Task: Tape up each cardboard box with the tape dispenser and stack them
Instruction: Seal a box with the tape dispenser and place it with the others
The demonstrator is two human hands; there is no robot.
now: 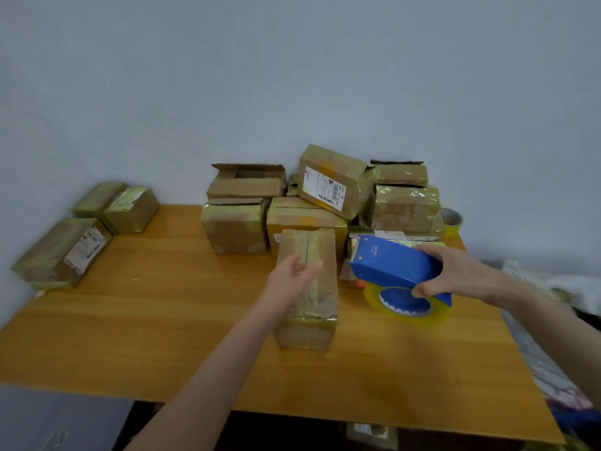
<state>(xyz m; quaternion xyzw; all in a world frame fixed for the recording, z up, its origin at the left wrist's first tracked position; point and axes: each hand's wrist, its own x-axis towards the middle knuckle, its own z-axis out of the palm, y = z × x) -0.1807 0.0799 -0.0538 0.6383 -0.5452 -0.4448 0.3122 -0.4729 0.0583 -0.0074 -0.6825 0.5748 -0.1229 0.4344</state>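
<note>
Clasping the blue tape dispenser [395,266] from its rear, the right grip [455,275] holds it just right of the near cardboard box [320,307] on the tabletop [162,320]. The left grip [294,275], fingers relaxed and empty, is over that box's top, with piled boxes [331,180] behind.

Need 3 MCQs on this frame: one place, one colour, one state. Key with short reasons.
1. Where is the tape dispenser?
A) in the right hand
B) on the floor
C) on a chair

2. Its body colour?
A) red
B) blue
C) green

3. The left hand is:
A) open over the near box
B) gripping scissors
C) out of view

Key: 1A, fingers and thumb wrap its body; 2B, the shell is plainly blue; 3A, fingers are relaxed and hold nothing.
</note>
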